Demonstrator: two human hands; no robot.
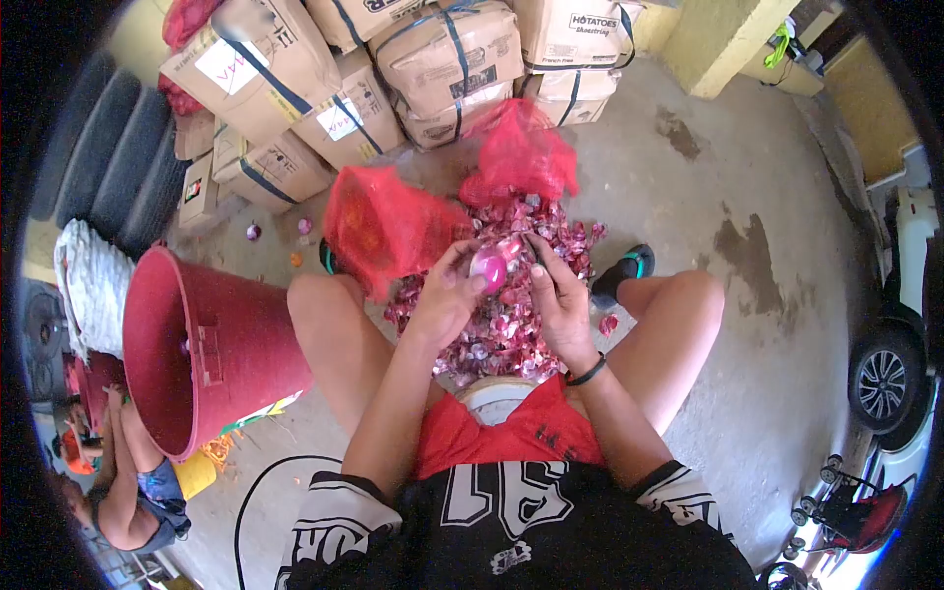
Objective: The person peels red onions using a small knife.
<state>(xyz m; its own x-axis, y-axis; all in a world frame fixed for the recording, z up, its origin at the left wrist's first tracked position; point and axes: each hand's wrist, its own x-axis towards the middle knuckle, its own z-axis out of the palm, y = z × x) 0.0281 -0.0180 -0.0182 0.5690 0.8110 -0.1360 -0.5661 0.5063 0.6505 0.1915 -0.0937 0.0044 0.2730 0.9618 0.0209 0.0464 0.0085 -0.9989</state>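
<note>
My left hand (442, 300) is wrapped round a red onion (489, 267), whose smooth purple side faces up. Close beside it, my right hand (562, 307) is closed on a narrow dark object that looks like a small knife (534, 250), mostly hidden by the fingers. Both hands are over a heap of purple onion skins (501, 339) on the floor between my legs. Beyond the heap lies a red mesh bag (521, 157). Another red mesh bag (383, 221), with something orange showing through, is left of it.
A large red tub (246, 359) stands close at my left. Strapped cardboard boxes (447, 64) are stacked ahead. Two loose onions (254, 232) lie on the floor near them. Another person (138, 492) sits at far left. A stroller (865, 516) and a car wheel (882, 383) are at right.
</note>
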